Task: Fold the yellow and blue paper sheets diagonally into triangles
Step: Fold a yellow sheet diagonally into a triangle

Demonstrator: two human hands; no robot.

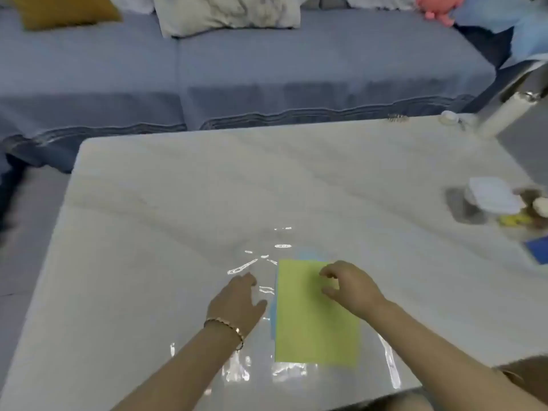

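A yellow paper sheet (311, 318) lies flat near the front edge of the pale marble table (184, 203). Under it lies a blue paper sheet (272, 317), of which only a thin strip shows along the yellow sheet's left and top edges. My left hand (237, 301), with a bracelet on the wrist, rests flat on the table just left of the sheets, close to the blue strip. My right hand (348, 284) hovers over the yellow sheet's upper right corner with fingers curled and apart, holding nothing. A clear plastic sleeve (258, 372) lies under and around the sheets.
At the table's right edge stand a clear container with a white lid (489, 195), some small yellow and brown items (522, 216) and a dark blue object (538, 247). A white lamp base (501, 114) stands at the far right corner. A blue sofa (237, 72) with cushions runs behind.
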